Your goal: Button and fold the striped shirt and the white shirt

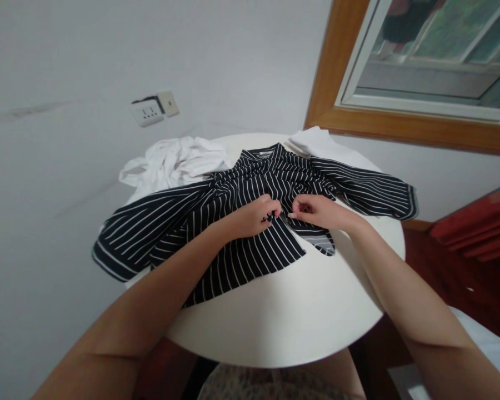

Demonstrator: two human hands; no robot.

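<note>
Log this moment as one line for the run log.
left hand: pinching striped shirt front | right hand: pinching same | shirt spread on round white table | white garment behind

Shirt (250, 216) on table (300, 322), cloth heap (175, 164) behind it

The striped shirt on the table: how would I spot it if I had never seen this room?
Find the round white table against the pale wall. The striped shirt is spread across it, with the left hand and right hand pinching its front. It is dark with thin white stripes, while the white clothes behind it are plain.
</note>
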